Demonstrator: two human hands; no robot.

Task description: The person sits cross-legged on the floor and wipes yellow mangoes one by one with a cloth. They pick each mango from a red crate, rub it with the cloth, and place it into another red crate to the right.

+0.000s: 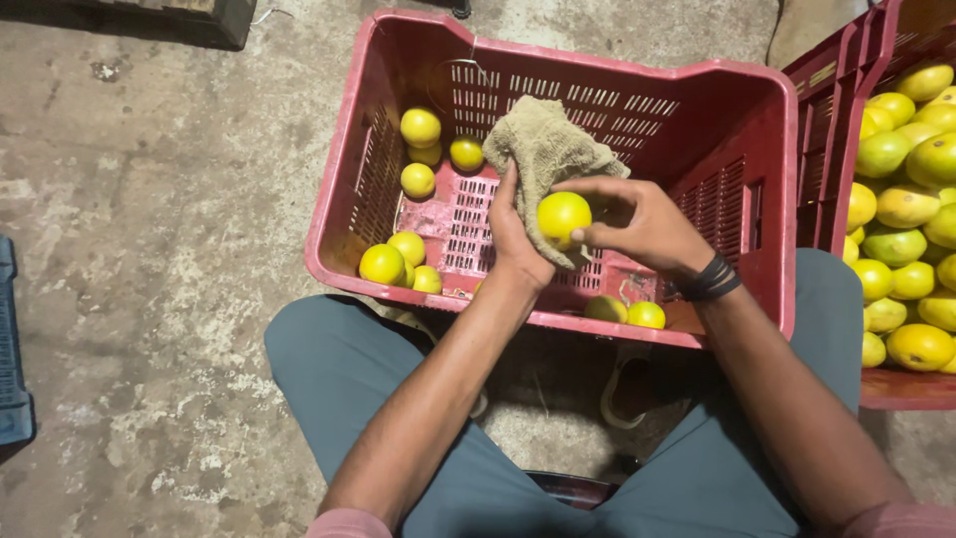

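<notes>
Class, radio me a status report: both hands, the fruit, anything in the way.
Left hand holds cloth. Right hand grips yellow fruit against it, above red crate. Nothing blocking.

Stained, cracked concrete floor (149,249) under dim light.

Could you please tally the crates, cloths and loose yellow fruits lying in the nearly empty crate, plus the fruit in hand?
Red crates: 2, the near one and the full one
Cloth: 1, in the left hand
Fruit held by the right hand: 1
Loose fruits in the near crate: 9 visible
Total: 13
</notes>
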